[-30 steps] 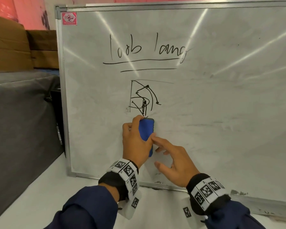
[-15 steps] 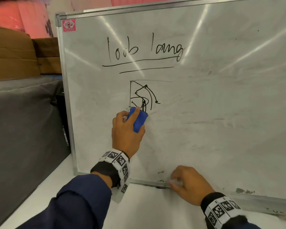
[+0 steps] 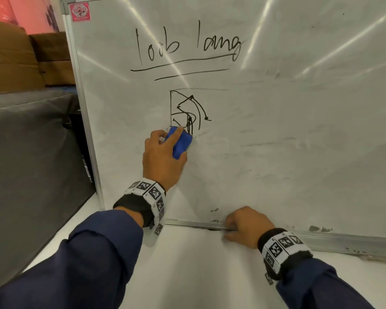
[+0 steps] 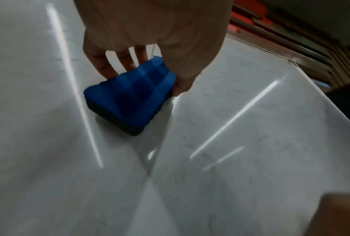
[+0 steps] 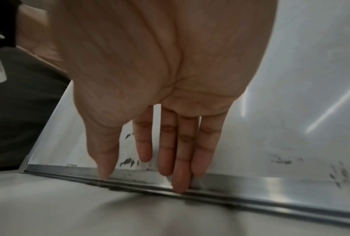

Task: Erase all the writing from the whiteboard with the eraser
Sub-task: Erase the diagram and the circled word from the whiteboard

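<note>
A whiteboard (image 3: 299,130) leans upright on a white table. It bears black handwriting (image 3: 187,44) with two underlines, and a scribbled drawing (image 3: 188,111) below. My left hand (image 3: 163,157) grips a blue eraser (image 3: 181,142) and holds it flat against the board at the drawing's lower left corner. In the left wrist view the eraser (image 4: 129,97) has a black felt base, pinched between thumb and fingers. My right hand (image 3: 243,226) rests with straight fingers (image 5: 180,178) on the board's metal bottom rail (image 5: 271,183).
A grey fabric-covered block (image 3: 31,152) stands left of the board, with brown cardboard boxes (image 3: 20,59) behind it. Small dark smudges (image 3: 320,228) mark the board near the bottom rail. The white tabletop (image 3: 198,275) lies in front.
My left hand has carried the eraser up and left to the drawing's lower edge. My right hand let go of the eraser and dropped to the bottom rail.
</note>
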